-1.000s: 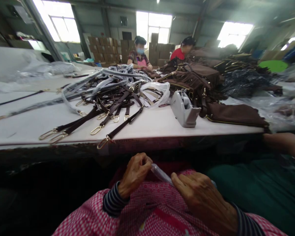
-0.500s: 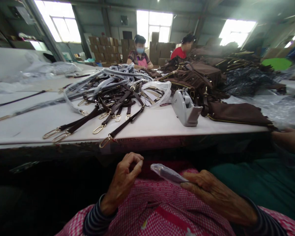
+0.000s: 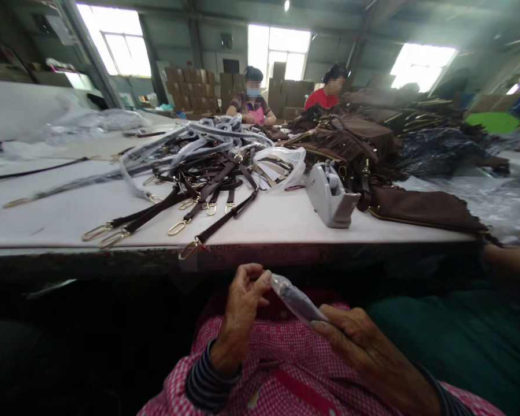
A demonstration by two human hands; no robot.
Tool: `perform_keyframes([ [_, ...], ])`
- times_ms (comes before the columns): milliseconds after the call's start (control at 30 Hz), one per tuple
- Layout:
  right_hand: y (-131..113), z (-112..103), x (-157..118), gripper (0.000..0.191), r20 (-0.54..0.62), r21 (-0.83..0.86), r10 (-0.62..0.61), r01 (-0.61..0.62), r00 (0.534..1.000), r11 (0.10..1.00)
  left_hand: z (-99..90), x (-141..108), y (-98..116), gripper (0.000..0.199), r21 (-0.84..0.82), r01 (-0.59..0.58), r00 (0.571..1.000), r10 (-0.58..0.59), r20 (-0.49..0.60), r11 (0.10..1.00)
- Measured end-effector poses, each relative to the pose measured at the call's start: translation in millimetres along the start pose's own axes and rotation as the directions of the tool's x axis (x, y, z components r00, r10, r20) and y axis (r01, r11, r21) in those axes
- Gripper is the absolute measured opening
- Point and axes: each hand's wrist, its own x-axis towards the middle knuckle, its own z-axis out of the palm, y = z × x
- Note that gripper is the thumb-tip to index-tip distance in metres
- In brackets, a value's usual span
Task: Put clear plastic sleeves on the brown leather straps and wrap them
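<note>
A slim dark item in clear plastic wrap (image 3: pixel 295 299) slants above my lap, below the table edge. My right hand (image 3: pixel 351 332) grips its lower end between thumb and fingers. At the upper tip of the wrap, my left hand (image 3: pixel 245 303) has thumb and fingers pinched together, seemingly on the plastic. On the table in front lie dark brown straps (image 3: pixel 219 184) with gold clasps, some of them wrapped in plastic. A grey tape dispenser (image 3: pixel 330 198) stands right of the straps.
Brown fringed bags (image 3: pixel 420 207) are heaped at the right of the white table (image 3: pixel 281 222). Clear plastic (image 3: pixel 485 193) lies beyond them. A neighbour's forearm (image 3: pixel 509 263) shows at the right edge. Two people sit across the table, with stacked cartons (image 3: pixel 193 89) behind.
My left hand has moved right and up to the tip of the wrapped item, its fingers closing there. My right hand keeps its grip. The view has shifted slightly.
</note>
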Motion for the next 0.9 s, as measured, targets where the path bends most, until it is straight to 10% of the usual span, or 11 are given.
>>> perform_keyframes([
  [300,-3,10,3,0.04,0.007,0.167,0.074,-0.075,0.997,0.983,22.7,-9,0,0.032,-0.309,0.059,0.987,-0.01,0.158,0.949],
  [567,-12,-3,13,0.048,0.349,0.594,0.178,-0.364,0.92,0.717,18.3,-15,13,0.026,-0.605,0.114,0.955,0.082,0.286,0.788],
  [700,-7,3,11,0.043,0.442,0.782,0.077,-0.426,0.894,0.456,11.1,-19,17,0.027,-0.566,0.066,0.914,0.178,0.365,0.822],
  [900,-9,2,6,0.049,0.452,0.804,0.027,-0.421,0.891,0.421,-16.6,-12,17,0.027,-0.268,-0.075,0.871,0.194,0.451,0.961],
])
